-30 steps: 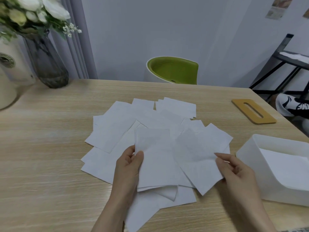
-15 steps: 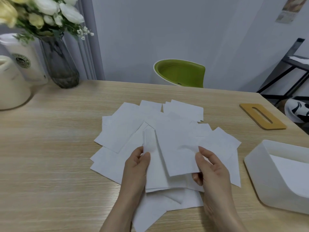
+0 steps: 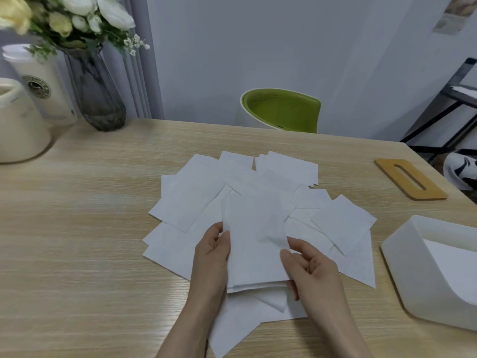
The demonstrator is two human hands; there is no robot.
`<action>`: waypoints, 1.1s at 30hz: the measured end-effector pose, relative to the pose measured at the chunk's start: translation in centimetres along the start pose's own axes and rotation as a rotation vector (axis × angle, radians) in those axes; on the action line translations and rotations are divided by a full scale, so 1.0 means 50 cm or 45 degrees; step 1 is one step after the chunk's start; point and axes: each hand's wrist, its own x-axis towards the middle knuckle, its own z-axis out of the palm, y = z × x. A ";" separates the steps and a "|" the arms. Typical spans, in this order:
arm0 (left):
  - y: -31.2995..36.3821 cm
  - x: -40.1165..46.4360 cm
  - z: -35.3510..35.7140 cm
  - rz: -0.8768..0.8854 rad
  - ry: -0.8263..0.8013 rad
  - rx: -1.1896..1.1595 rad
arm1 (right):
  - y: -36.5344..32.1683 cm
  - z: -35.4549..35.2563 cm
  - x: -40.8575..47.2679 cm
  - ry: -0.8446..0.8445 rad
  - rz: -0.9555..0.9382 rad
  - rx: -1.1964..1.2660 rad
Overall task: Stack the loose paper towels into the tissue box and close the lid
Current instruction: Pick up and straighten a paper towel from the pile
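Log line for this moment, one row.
left hand: grips small white paper-towel stack | right hand: pinches stack | white plastic tissue box: open | wooden slotted lid: off, on table

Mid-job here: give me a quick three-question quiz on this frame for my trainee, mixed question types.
1. True or false: the wooden lid is already on the tissue box.
2. Multiple choice: what do the left hand and right hand hold between them? A) the vase B) a small stack of paper towels C) the lid
3. Fill in: the open tissue box sits on the table to the person's ____ side.

Key
1. False: the lid lies flat on the table, apart from the box.
2. B: each hand grips one side edge of the stack, above the loose towels spread on the table.
3. right
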 end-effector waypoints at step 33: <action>0.048 -0.055 0.024 0.094 -0.228 -0.250 | -0.022 -0.028 0.008 -0.104 0.197 0.048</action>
